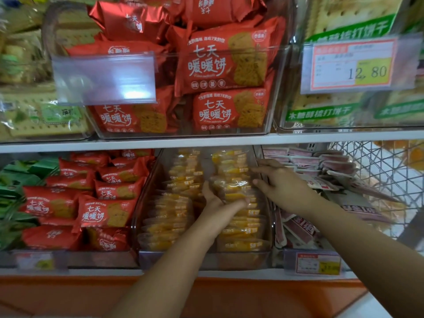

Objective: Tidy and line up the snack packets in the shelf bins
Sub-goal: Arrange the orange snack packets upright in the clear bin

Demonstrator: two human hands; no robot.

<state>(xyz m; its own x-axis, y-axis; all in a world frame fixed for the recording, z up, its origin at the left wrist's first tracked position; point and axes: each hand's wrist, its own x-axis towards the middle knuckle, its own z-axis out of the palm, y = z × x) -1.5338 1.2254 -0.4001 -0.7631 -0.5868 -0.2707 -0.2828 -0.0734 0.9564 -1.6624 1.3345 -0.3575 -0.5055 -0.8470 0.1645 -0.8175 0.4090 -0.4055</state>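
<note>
A clear bin (pixel 146 193) on the lower shelf holds two rows of yellow snack packets (pixel 169 216) in clear wrappers. My left hand (pixel 218 203) reaches into the right row and grips a small bunch of yellow packets (pixel 231 187), thumb on their left side and fingers under them. My right hand (pixel 280 182) touches the right side of the same bunch with spread, fairly straight fingers. Part of the bunch is hidden behind both hands.
Red biscuit packets (pixel 103 212) fill the bin to the left, and pink-and-white packets (pixel 305 226) lie in the bin to the right. Above, a clear bin (pixel 273 106) holds red packets behind an empty label holder (pixel 105 79). A price tag (pixel 353 65) and a wire basket (pixel 385 177) are at right.
</note>
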